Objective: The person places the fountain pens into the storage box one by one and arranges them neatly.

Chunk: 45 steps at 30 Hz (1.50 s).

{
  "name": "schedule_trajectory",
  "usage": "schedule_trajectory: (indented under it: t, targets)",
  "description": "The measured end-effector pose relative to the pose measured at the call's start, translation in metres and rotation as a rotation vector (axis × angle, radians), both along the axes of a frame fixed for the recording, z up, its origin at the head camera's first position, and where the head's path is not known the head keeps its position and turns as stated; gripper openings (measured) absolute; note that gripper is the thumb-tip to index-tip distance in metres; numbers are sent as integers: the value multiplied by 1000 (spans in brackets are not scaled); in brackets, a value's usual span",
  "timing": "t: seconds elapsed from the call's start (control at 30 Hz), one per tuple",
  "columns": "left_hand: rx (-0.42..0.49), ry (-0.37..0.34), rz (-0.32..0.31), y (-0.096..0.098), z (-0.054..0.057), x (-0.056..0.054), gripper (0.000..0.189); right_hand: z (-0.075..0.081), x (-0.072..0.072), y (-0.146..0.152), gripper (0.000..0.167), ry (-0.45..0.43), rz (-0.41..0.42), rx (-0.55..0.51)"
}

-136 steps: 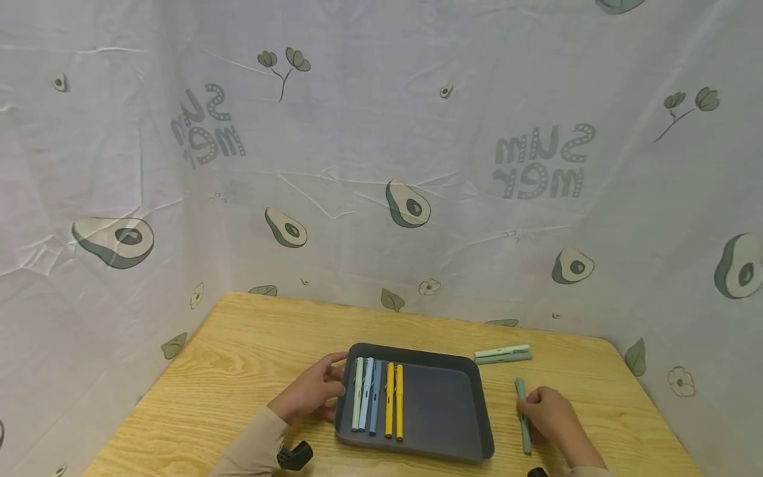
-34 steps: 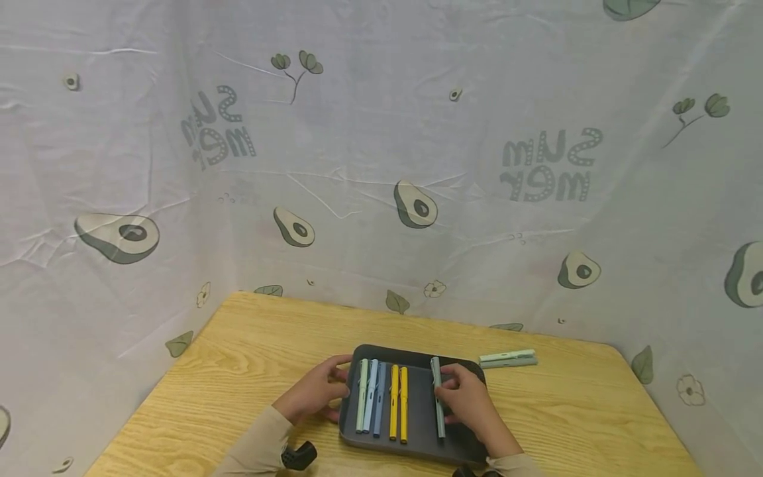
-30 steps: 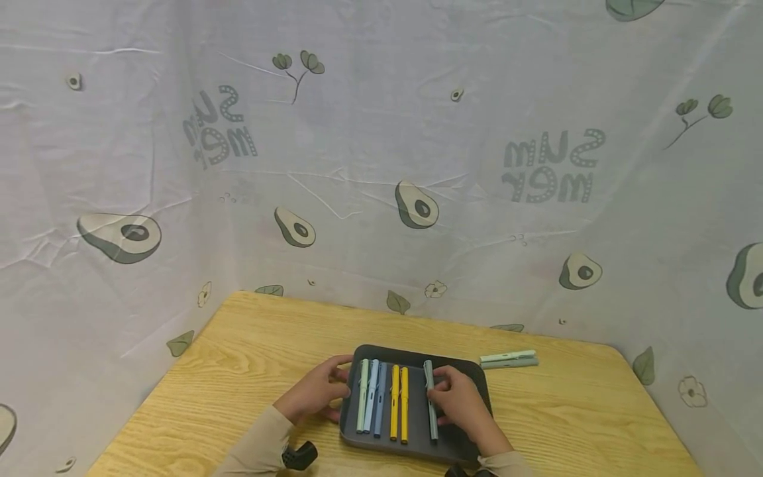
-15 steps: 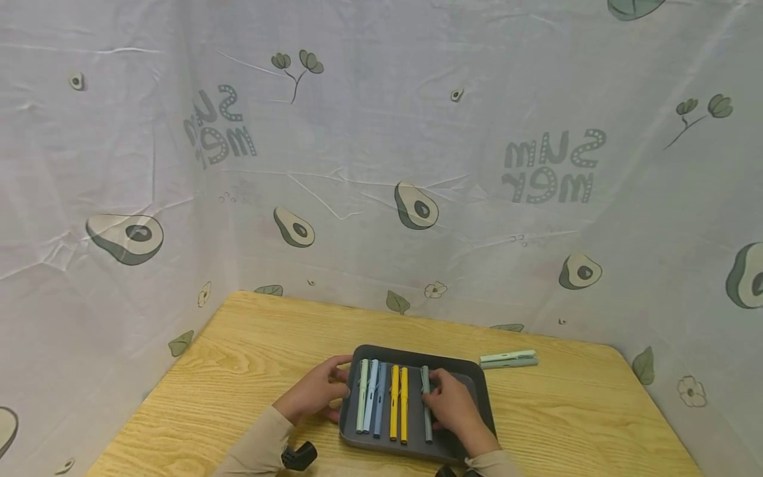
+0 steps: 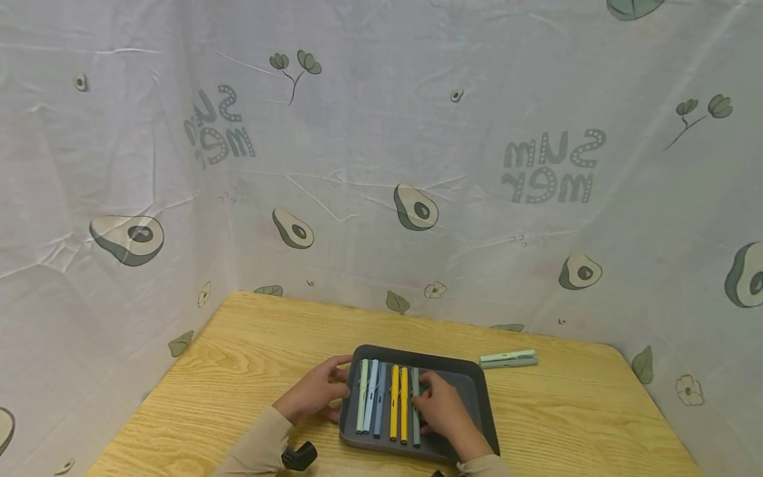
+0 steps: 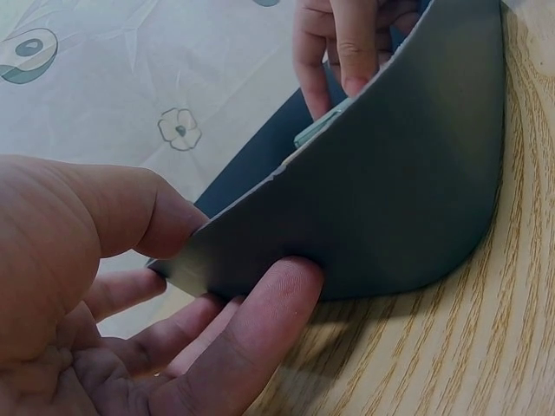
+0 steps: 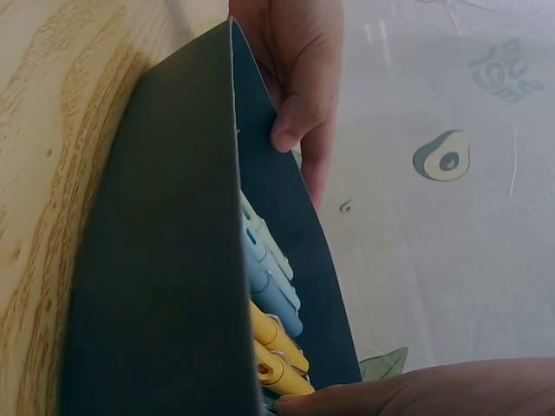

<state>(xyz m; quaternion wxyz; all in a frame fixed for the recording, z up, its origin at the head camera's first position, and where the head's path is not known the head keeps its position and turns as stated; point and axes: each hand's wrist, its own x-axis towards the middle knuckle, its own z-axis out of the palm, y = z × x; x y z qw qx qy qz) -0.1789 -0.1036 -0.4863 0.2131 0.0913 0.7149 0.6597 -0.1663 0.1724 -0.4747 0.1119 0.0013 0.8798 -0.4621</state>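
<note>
My left hand (image 5: 316, 392) grips the left wall of a dark grey tray (image 5: 467, 387); in the right wrist view its thumb (image 7: 299, 121) laps over the rim. My right hand (image 5: 444, 409), inside the tray, pinches a grey-green pen (image 5: 415, 421) just right of two yellow pens (image 5: 394, 411). Farther left in the same row lie a dark blue pen (image 5: 379, 411), a light blue pen (image 5: 370, 404) and a pale green pen (image 5: 361, 404), all lengthwise. From the left wrist view, the tray wall (image 6: 390, 191) hides most of the pens.
On the wooden table (image 5: 566, 397), behind the tray's right corner, a pale green pen (image 5: 507, 356) and a grey-green pen (image 5: 509, 363) lie side by side. A printed white curtain (image 5: 357, 146) hangs behind and at the sides of the table.
The right hand has brought the grey-green pen from the table into the tray, then leftward until beside the yellow pens. The left hand has stayed at the tray's left wall.
</note>
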Motion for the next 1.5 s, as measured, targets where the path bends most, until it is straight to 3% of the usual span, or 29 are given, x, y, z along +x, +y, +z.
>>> schedule_trajectory:
  t: [0.7, 0.9, 1.03, 1.13, 1.27, 1.37, 1.5]
  targets:
    - [-8, -4, 2, 1, 1, -1, 71, 9, 4, 10, 43, -40, 51, -11]
    - [-18, -10, 5, 0, -1, -2, 72, 17, 11, 27, 40, 35, 107, -35]
    - [-29, -13, 5, -1, -2, -2, 72, 30, 16, 45, 31, 132, 73, -36]
    - [-30, -15, 2, -1, -3, -3, 72, 38, 14, 67, 23, 204, -26, 17]
    - [-21, -12, -2, -1, -3, -3, 72, 37, 1, 108, 20, 303, -134, 213]
    - [-17, -8, -4, -1, -3, -3, 73, 27, -8, 139, 23, 317, -145, 345]
    - [-21, 0, -9, -1, -2, -2, 72, 14, -16, 165, 28, 260, -122, 394]
